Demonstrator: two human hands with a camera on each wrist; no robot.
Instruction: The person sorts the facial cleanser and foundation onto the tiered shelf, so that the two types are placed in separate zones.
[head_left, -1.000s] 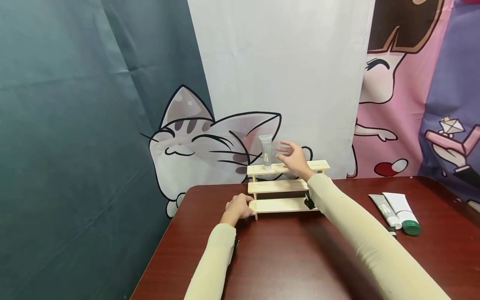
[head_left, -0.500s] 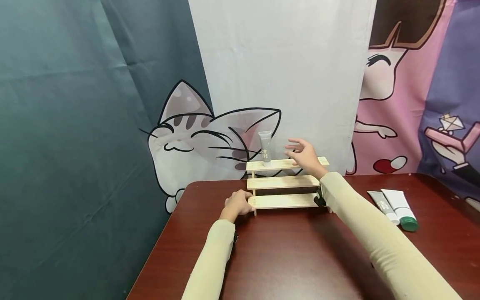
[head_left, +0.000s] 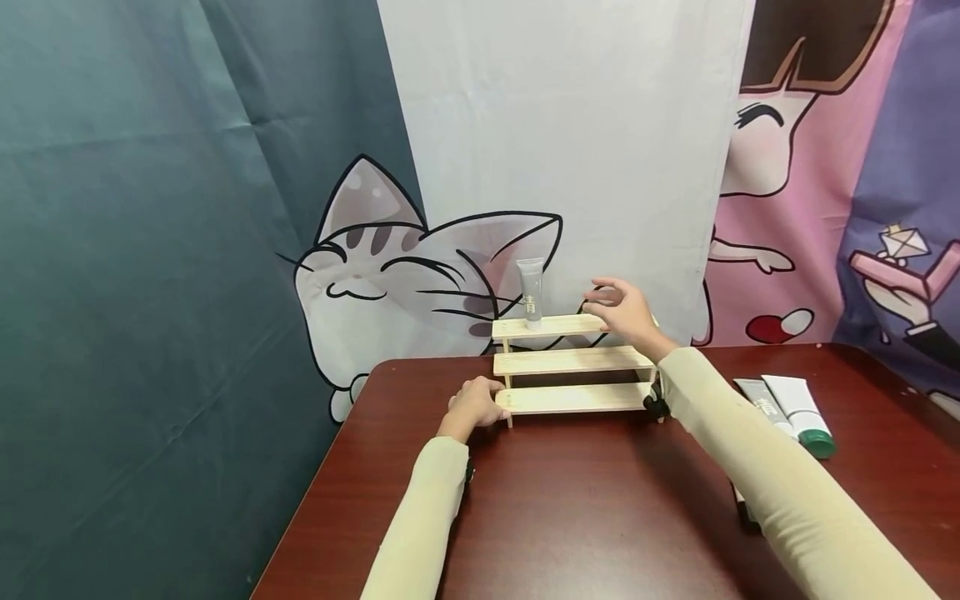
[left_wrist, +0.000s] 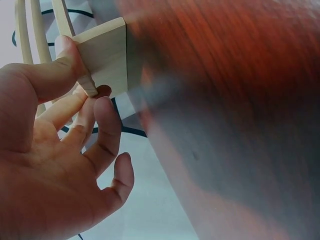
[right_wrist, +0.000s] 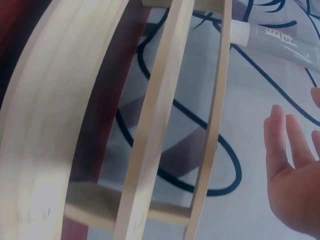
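A three-tier wooden display rack [head_left: 573,361] stands at the back of the table. My left hand [head_left: 475,404] grips the left end of its lowest shelf; in the left wrist view the thumb and fingers of that hand [left_wrist: 55,145] pinch the board's end [left_wrist: 107,52]. On the top shelf, toward the left, a grey squeeze tube [head_left: 531,292] stands upright on its white cap. My right hand [head_left: 624,312], fingers spread and loosely bent, hovers over the top shelf's right part, holding nothing. The right wrist view shows a gap between the tube [right_wrist: 280,42] and this hand [right_wrist: 295,180].
On the right of the dark red table [head_left: 570,500] lie a grey tube [head_left: 761,400] and a white tube with a green cap [head_left: 798,408]. A dark item [head_left: 744,510] is partly hidden by the right forearm. A printed cloth backdrop [head_left: 585,150] hangs behind the rack.
My right hand has moved rightward along the top shelf, away from the upright tube. The left hand keeps its grip on the rack. The view has tilted slightly down.
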